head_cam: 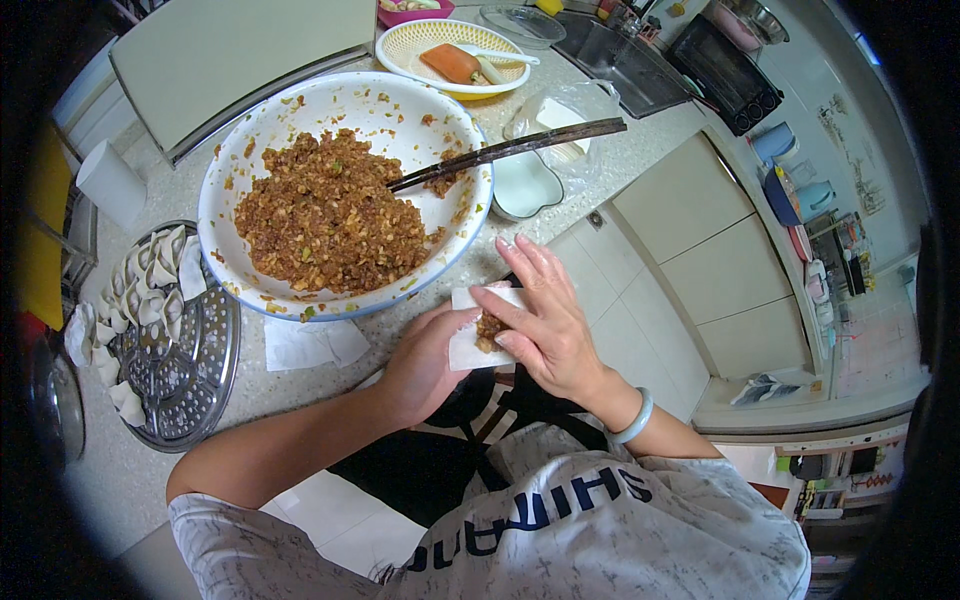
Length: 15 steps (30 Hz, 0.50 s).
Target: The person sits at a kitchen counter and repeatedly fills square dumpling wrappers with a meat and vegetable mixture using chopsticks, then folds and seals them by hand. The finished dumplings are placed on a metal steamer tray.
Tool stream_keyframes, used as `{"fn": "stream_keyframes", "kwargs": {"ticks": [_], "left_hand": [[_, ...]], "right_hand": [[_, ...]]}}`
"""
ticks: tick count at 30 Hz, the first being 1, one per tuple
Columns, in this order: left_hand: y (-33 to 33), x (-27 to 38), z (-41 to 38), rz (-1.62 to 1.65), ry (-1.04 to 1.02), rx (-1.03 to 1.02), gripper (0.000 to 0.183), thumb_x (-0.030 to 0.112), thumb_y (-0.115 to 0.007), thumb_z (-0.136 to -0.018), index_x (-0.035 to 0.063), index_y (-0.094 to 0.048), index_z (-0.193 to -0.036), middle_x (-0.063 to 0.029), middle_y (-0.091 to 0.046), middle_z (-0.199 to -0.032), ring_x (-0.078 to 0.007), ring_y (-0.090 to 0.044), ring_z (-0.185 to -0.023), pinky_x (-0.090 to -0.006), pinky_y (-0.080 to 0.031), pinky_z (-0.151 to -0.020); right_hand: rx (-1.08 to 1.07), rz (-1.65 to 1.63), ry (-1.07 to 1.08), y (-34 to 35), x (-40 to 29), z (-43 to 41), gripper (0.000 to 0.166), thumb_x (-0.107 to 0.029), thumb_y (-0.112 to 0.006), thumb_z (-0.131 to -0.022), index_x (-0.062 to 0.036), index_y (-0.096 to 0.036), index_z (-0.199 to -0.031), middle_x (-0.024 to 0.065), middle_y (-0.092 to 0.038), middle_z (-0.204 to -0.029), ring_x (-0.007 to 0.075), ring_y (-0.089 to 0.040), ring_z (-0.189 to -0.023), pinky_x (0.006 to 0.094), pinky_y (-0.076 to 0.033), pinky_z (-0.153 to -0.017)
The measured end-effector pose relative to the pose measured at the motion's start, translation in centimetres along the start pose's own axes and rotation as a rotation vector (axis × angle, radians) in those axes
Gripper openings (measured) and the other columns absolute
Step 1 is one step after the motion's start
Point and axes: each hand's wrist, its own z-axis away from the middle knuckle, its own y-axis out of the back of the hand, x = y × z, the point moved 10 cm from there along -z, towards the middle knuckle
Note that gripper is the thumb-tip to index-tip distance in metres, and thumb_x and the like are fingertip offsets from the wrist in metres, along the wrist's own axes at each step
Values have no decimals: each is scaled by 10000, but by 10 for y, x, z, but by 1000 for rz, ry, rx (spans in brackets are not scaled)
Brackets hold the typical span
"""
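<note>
A square dumpling wrapper (463,341) lies across the palm and fingers of my left hand (424,364), which holds it up in front of the counter. On it sits a small lump of meat filling (489,332), partly covered by my right hand (551,326). The right hand's fingers are spread, with the index fingertip on the wrapper near its upper edge. Just beyond my hands stands a large white enamel basin (442,105) of minced filling (337,217). Dark chopsticks (517,146) lean in it, over its right rim.
Folded dumplings (150,281) sit on a perforated steel steamer plate (176,382) at left. Loose wrappers (311,345) lie by the basin. A small pale bowl (527,186), plastic bag (600,161), yellow-white basket (397,56) with a carrot (452,63), white cup (111,184) and sink (615,64) stand around.
</note>
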Motion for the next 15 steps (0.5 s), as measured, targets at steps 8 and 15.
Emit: {"fn": "stream_keyframes", "kwargs": {"ticks": [8,15], "left_hand": [[7,-1,-5,41,-7,30,454,179,-364,-918,-27,-367,-1323,-165,-459,-1311,-253,-445,-1222,-397,-300,-1062],[9,-2,-3,130,8,7,436,221,-409,-921,-10,-407,-1291,-151,-479,-1304,-237,-443,-1226,-376,-281,-1077]], "right_hand": [[103,136,-111,27,27,19,262,-172,-569,-832,-12,-660,-1018,210,-448,-1325,391,-375,-1266,499,-261,-1049],[295,201,-204,52,64,-7,224,-134,-537,-866,-4,-658,-1002,210,-409,-1360,385,-339,-1293,475,-243,-1067]]}}
